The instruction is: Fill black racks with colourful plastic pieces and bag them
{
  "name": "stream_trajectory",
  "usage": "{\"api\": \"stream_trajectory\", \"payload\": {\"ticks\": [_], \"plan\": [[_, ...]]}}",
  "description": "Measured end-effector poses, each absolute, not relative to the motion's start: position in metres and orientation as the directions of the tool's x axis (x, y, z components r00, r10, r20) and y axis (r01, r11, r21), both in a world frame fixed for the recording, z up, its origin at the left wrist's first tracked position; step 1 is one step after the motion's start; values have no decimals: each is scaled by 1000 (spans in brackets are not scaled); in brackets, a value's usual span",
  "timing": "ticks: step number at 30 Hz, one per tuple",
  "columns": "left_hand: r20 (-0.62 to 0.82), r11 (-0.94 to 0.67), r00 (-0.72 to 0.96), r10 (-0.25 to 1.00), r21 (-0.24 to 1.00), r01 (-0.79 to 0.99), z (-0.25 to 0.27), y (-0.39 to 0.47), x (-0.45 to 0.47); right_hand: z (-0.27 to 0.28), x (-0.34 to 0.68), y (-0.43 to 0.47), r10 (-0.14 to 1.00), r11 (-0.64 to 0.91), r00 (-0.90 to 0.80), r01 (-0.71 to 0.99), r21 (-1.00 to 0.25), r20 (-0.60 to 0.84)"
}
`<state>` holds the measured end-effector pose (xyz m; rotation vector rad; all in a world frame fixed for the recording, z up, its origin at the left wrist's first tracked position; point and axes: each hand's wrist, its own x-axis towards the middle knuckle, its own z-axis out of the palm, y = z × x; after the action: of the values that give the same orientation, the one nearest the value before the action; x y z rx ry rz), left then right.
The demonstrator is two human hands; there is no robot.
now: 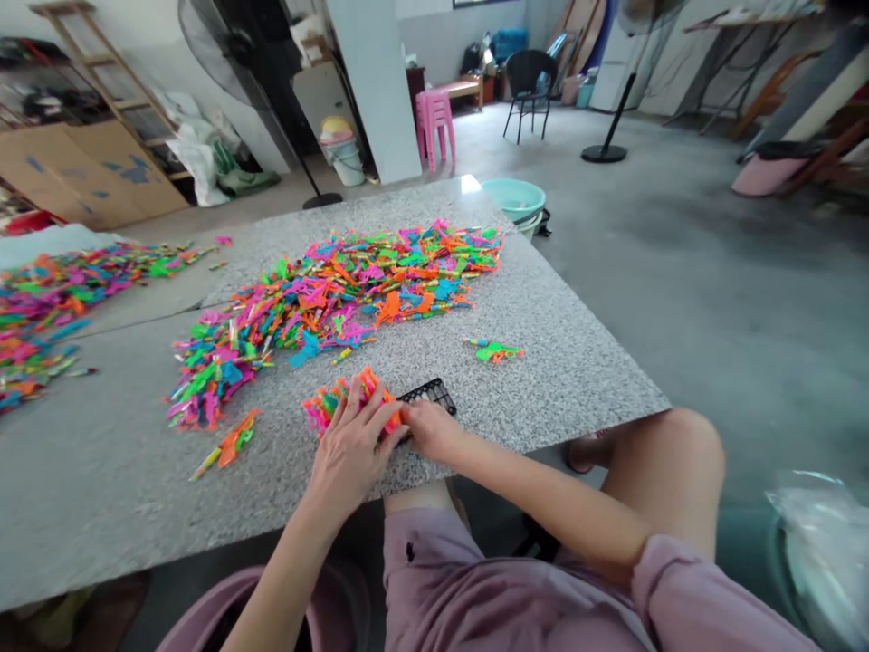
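Note:
Near the front edge of the granite table, small bright plastic toy guns stand packed in a row. My left hand lies over this row, its fingers stretched out and apart, touching the toys. At the right end of the row my right hand is closed, its fingertips meeting the orange toys; what it grips is hidden. A black plastic grid tray shows just behind my right hand. One loose green and orange toy gun lies to the right, and an orange one with a yellow tip to the left.
A long heap of mixed toy guns spreads across the table behind my hands. Another pile lies at far left. A turquoise basin stands beyond the table's far corner. Below the table edge is a pink tub.

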<state>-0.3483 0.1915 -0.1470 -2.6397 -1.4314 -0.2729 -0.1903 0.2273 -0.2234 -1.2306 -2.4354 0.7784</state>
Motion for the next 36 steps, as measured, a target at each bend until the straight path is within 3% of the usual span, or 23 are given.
{"api": "stream_trajectory", "payload": {"ticks": [3, 5, 7, 10, 13, 15, 16, 18, 20, 23, 27, 30, 32, 36], "plan": [[260, -552, 542, 799, -39, 833, -150, 194, -349, -225, -150, 257, 862, 458, -495, 668, -587, 109], [275, -555, 546, 792, -51, 830, -151, 195, -350, -225, -120, 283, 960, 279, -240, 837, -471, 143], [291, -556, 546, 786, -55, 830, -152, 195, -351, -226, -97, 303, 973, 224, -192, 925, -306, 132], [303, -566, 556, 774, -60, 822, -153, 196, -353, -234, -74, 308, 883, 470, -461, 871, -145, 89], [314, -571, 561, 766, -70, 818, -155, 196, -355, -248, -54, 286, 725, 689, -671, 715, -123, 155], [319, -568, 558, 766, -72, 820, -156, 197, -355, -256, -44, 269, 702, 709, -667, 686, -162, 249], [319, -567, 558, 766, -74, 821, -157, 197, -355, -259, -42, 263, 753, 651, -587, 732, -202, 297], [317, -564, 558, 766, -85, 822, -156, 197, -354, -260, -43, 257, 904, 390, -295, 866, -315, 308], [312, -560, 560, 767, -98, 822, -155, 196, -354, -258, -50, 263, 981, 71, 9, 913, -402, 192], [294, -562, 564, 771, -100, 821, -152, 195, -354, -255, -51, 279, 982, -170, 190, 851, -496, -11], [283, -564, 561, 778, -79, 822, -151, 192, -354, -261, -28, 281, 958, -285, 174, 523, -803, -227], [287, -549, 543, 789, -67, 833, -150, 190, -351, -266, -17, 266, 964, -264, 55, 211, -941, -259], [279, -541, 534, 798, -60, 839, -148, 189, -348, -267, -25, 257, 973, -224, -25, 174, -959, -231], [233, -529, 522, 821, -38, 848, -142, 186, -345, -266, -75, 255, 971, -73, -202, 273, -959, -131]]}}
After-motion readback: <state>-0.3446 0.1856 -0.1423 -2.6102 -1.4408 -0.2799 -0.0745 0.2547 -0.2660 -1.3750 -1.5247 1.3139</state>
